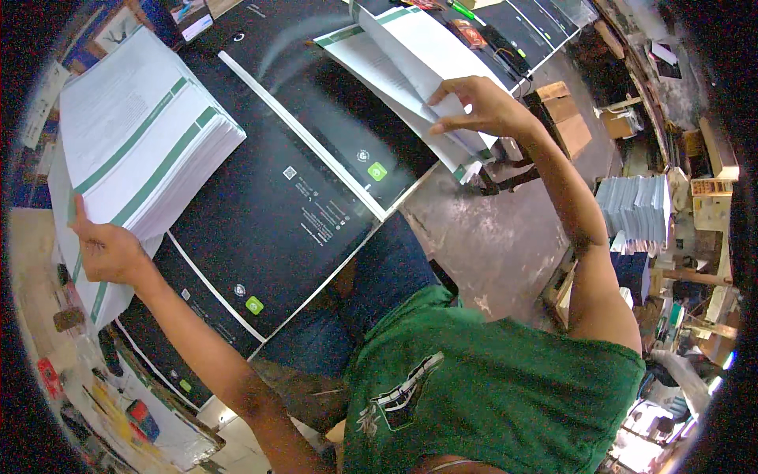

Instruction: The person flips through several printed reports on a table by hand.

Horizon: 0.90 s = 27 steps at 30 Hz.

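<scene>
The bench is the reference for all positions. Its top is black, crossed by white strips and marked with green rounded squares. A green pen lies on the far right part of the bench. A small red box lies near the pen on the same bench. A lit screen is located at the bench's far left edge. The grey floor extends to the right of the bench. A cardboard box stands near the bench's right side. A red-and-blue object, kind unclear, lies left of the bench.
</scene>
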Motion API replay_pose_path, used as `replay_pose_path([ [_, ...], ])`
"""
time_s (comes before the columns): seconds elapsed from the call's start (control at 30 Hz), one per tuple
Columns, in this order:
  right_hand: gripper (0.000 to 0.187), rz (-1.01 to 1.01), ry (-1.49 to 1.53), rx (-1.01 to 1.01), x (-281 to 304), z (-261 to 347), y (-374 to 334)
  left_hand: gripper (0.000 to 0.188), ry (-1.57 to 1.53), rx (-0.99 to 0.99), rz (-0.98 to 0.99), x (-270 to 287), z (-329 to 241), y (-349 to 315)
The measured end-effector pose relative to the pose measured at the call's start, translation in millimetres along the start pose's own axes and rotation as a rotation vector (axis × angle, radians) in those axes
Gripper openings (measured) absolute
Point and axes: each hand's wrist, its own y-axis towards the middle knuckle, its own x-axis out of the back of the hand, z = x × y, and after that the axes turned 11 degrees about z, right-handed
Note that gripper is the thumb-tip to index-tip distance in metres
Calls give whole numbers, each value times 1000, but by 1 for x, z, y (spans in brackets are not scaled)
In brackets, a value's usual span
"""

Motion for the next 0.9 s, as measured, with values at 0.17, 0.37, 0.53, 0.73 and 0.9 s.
replay_pose_path([
  [0.17,56,-61,-66,-22,-6,5,0,52,41,-42,-25,2,-3,1],
  [0.37,58,-82,-75,-15,-11,6,-3,51,74,-68,-24,3,2,1],
  [0.53,54,-68,-93,-65,-7,4,-5,49,69,-58,-20,-3,-7,1],
  [0.73,51,-62,-10,64,-12,5,2,42,74,-169,-35,-6,45,-4],
  [0.9,45,-101,35,5,-8,10,-12,45,-112,-199,-59,-8,-6,10],
])
